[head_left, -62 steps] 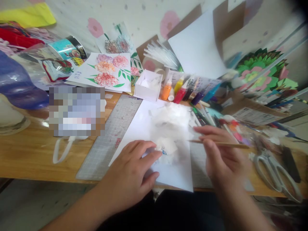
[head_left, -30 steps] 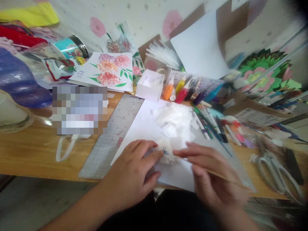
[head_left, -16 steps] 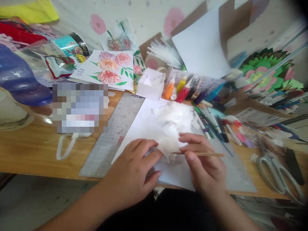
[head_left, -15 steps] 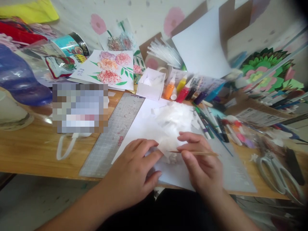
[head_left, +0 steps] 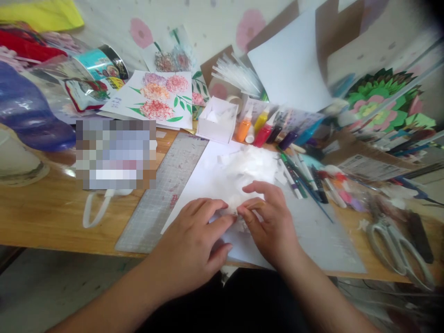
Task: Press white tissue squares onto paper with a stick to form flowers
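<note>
My left hand (head_left: 199, 238) rests low over the white sheet (head_left: 189, 189), fingers spread and thumb apart, its fingertips touching a small whitish piece (head_left: 235, 203), perhaps paper or tissue. Beside it my right hand (head_left: 272, 224) is closed in a pinch at that piece's edge. A thin wooden stick (head_left: 257, 204) shows partly between its fingers; the rest is hidden by the hand. Just beyond both hands lies a heap of soft white pieces (head_left: 255, 164). Under the right hand, more crumpled white material is partly covered.
A grey cutting mat (head_left: 156, 194) lies beneath the sheet. Paint bottles (head_left: 262, 134) and a white box (head_left: 217, 121) stand behind; pens (head_left: 293, 178) and scissors (head_left: 395, 245) lie right. At left are a blurred-out device (head_left: 116, 155) and a flower painting (head_left: 157, 99).
My right hand has moved left towards my left fingertips, and its thumb and index finger now pinch at the whitish piece. The stick is now mostly hidden. My left hand has hardly moved.
</note>
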`<state>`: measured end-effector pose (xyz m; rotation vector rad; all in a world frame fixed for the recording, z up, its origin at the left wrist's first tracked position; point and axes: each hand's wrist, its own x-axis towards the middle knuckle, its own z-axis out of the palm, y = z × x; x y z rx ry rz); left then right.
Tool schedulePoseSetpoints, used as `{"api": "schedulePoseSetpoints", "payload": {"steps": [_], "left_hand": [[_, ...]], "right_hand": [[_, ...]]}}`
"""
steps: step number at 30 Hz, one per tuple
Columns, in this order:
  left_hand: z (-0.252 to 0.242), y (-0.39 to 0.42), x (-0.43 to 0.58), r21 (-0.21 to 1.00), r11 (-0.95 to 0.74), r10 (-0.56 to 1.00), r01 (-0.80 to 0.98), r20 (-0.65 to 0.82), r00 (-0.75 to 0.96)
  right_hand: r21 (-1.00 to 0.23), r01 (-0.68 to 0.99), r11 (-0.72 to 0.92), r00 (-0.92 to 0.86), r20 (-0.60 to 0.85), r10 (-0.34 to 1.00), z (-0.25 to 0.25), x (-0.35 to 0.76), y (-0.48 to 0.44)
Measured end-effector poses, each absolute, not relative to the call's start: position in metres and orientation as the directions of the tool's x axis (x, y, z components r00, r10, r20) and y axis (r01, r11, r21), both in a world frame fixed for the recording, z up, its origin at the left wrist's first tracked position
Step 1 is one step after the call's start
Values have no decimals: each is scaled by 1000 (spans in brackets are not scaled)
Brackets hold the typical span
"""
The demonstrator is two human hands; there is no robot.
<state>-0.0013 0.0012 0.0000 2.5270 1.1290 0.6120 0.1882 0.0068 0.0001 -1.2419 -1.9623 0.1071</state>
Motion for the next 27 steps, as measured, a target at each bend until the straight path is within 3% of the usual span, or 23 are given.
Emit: {"api": "schedulePoseSetpoints", "payload": {"steps": [6,14,21,27], "left_hand": [[-1,1,-2,425,-646,758,634,264,596],[0,0,-2,421,-660,747,623,278,604],[7,1,0,396,-697,705,598,225,673],[5,1,2,385,-676,726,628,202,658]], "right_hand": [[-734,531,424,66,535,842,1,205,0],[-676,504,538,-93,577,811,0,210,-2],[-647,511,566,-117,601,791,-2,205,4],[-693,477,541,-100,569,816,-3,200,9]]}}
